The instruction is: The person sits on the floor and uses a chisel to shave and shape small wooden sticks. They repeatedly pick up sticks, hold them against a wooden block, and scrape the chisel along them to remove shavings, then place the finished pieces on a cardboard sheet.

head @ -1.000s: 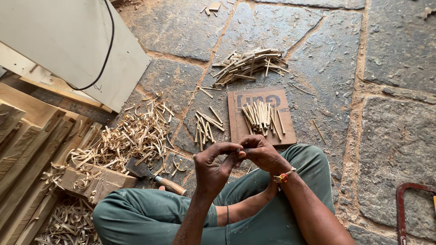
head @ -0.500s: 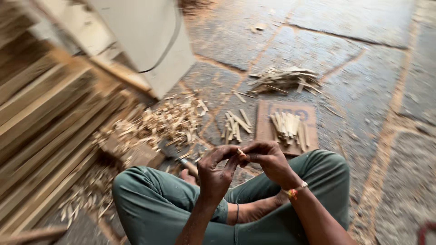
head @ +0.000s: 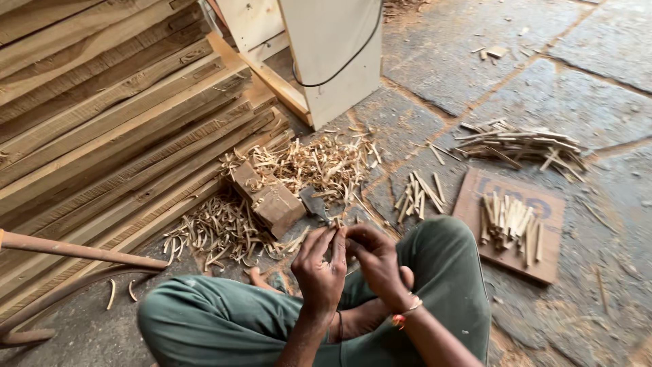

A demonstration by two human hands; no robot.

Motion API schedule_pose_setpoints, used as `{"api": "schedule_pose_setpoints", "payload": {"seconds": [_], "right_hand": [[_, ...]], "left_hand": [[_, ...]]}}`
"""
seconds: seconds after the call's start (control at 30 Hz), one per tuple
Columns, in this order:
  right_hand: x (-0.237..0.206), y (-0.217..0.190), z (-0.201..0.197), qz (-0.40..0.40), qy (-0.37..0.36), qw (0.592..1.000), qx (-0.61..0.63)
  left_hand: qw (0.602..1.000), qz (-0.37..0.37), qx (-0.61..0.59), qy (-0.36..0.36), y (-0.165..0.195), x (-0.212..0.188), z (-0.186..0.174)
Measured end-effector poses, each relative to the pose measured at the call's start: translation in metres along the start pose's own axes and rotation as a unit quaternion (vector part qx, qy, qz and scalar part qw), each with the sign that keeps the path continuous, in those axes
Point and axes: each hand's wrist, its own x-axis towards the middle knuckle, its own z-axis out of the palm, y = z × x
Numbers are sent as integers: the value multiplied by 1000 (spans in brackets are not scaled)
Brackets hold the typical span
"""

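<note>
I sit cross-legged in green trousers on a stone floor. My left hand (head: 319, 268) and my right hand (head: 373, 261) meet in front of my knees, fingers pinched together around something small that I cannot make out. Just beyond them lie a hatchet (head: 316, 204) and a wooden chopping block (head: 266, 197) amid a heap of wood shavings (head: 319, 166). A small pile of short cut sticks (head: 415, 195) lies to the right of the shavings.
Stacked timber planks (head: 102, 115) fill the left side. A white board cabinet (head: 326, 47) with a black cable stands behind. A cardboard piece (head: 536, 224) carries cut sticks at right, with a bundle of splints (head: 523, 144) beyond. A rusty metal bar (head: 75, 250) crosses at lower left.
The view has swung left, so the planks now fill the left side and the cardboard sits at the right. Both hands stay together in front of my knees.
</note>
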Motion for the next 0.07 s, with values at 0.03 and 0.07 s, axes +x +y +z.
{"api": "schedule_pose_setpoints", "payload": {"seconds": [0.03,0.07], "right_hand": [[3,18,2,-8,5,1000,-27],[6,37,5,-15,10,998,-54]], "left_hand": [[999,-25,20,-13,-15,2,3],[998,-50,39,-26,-31,3,6]]}}
